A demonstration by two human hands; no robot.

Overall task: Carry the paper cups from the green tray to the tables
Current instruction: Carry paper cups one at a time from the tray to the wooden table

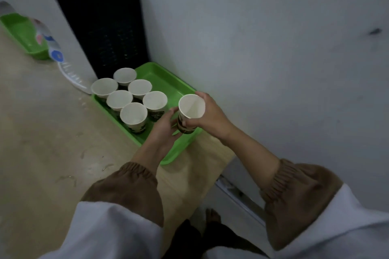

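A green tray lies on a beige counter against the wall. Several white paper cups with dark printed sides stand upright in its left half. My right hand grips one more paper cup around its side, tilted, just above the tray's right part. My left hand reaches in beside that cup with straight fingers, its fingertips close to the cup's lower side; whether they touch is unclear.
The beige counter stretches to the left. A white appliance with a dark grille stands behind the tray. A second green tray and a plastic-wrapped stack lie at the far left. The wall is close on the right.
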